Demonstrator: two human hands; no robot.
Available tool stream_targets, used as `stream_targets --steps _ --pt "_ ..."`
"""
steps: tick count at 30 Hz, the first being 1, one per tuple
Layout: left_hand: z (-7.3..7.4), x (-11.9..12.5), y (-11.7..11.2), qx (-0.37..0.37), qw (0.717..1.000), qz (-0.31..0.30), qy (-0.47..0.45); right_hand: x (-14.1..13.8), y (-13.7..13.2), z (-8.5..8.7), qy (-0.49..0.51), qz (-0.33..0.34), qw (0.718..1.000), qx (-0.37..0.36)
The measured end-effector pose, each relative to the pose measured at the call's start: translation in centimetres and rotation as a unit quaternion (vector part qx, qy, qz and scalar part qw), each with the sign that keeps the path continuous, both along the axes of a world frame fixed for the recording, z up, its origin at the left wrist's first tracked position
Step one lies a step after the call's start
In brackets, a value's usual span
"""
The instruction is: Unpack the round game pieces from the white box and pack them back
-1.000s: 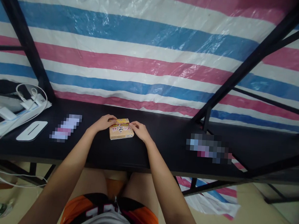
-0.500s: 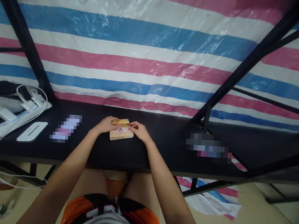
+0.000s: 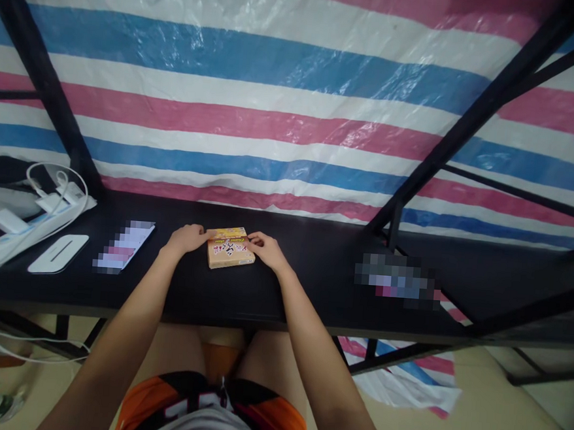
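Note:
A small tan and yellow box (image 3: 229, 249) with red print lies flat on the black table (image 3: 262, 292) in front of me. My left hand (image 3: 186, 239) rests at the box's left edge, its fingertips curled against that side. My right hand (image 3: 266, 249) sits at the box's right edge, fingers bent and pinching the top right corner. Both hands touch the box while it stays on the table.
A white flat device (image 3: 58, 253), white chargers and cables (image 3: 26, 213) lie at the table's left end. Blurred patches (image 3: 122, 246) (image 3: 395, 281) sit left and right of the box. A striped tarp (image 3: 275, 109) hangs behind, and black frame bars (image 3: 471, 116) cross it.
My left hand has slid off the box's top to its left edge, uncovering the yellow top of the box. The right hand stays at the right corner.

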State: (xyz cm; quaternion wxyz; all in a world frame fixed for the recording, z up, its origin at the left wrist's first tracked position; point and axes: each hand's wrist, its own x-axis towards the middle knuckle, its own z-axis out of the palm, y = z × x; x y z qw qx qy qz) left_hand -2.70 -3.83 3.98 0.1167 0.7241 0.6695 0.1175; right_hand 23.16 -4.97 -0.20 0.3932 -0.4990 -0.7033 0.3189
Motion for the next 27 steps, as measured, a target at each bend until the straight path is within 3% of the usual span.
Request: stream_targets --steps 6,11,14,19,22,25,27 --pt "-0.7 0.1 0.5 -0.035 0.997 -0.06 -0.03 0.0 -0.3 0.4 -0.035 0.002 0.999 0.006" --pt "-1.1 1.8 -0.3 0.009 0.992 -0.103 -0.076 0.0 0.1 0.0 -0.113 -0.054 0.991 0.056" --pt "-1.3 3.2 -0.8 0.028 0.99 -0.089 -0.101 0.1 0.2 -0.2 -0.157 -0.088 0.982 0.063" --pt "-1.8 4.2 -0.7 0.019 0.982 -0.011 -0.186 0.6 0.1 0.2 -0.111 -0.033 0.993 0.037" --pt "-2.3 4.7 -0.3 0.011 0.951 -0.004 -0.308 0.7 0.0 0.3 -0.011 -0.009 1.0 -0.002" --pt "-2.6 5.1 -0.3 -0.007 0.883 -0.037 -0.468 0.4 0.1 0.2 0.099 -0.013 0.994 -0.039" --pt "-2.7 5.3 -0.4 -0.035 0.849 -0.064 -0.524 0.1 0.3 0.2 0.168 -0.013 0.984 -0.055"
